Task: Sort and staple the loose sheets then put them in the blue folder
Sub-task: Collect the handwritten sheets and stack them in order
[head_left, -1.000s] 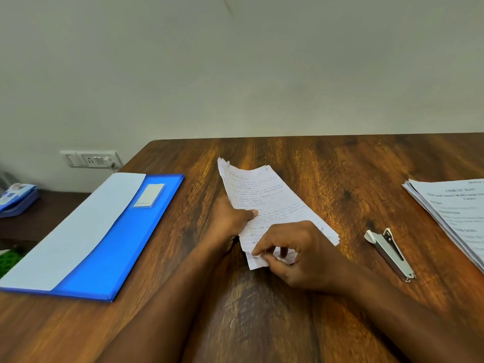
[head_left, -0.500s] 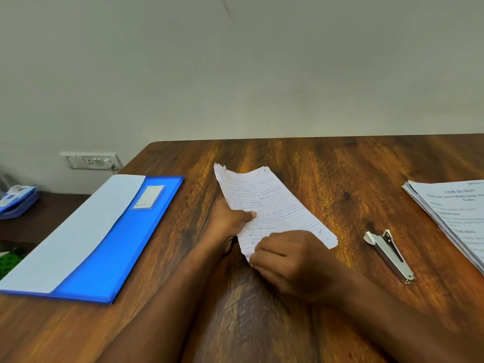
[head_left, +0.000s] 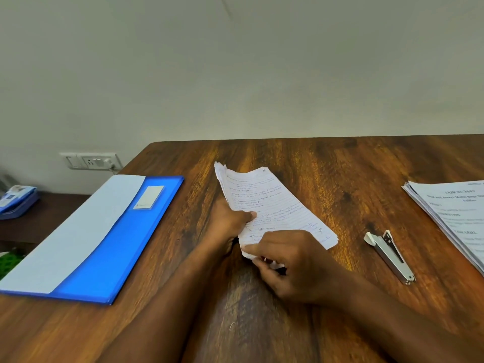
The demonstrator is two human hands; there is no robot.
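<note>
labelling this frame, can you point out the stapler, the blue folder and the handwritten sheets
stapler (head_left: 390, 254): head view, on the middle of its metal body.
blue folder (head_left: 110, 260): head view, on the bare blue cover.
handwritten sheets (head_left: 272, 203): head view, on the top page's middle.

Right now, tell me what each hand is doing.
Left hand: grips the handwritten sheets at their left edge.
Right hand: pinches their near corner.

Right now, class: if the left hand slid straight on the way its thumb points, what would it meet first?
The left hand already grips the handwritten sheets; beyond them, probably bare table. Depth is unclear.
</note>
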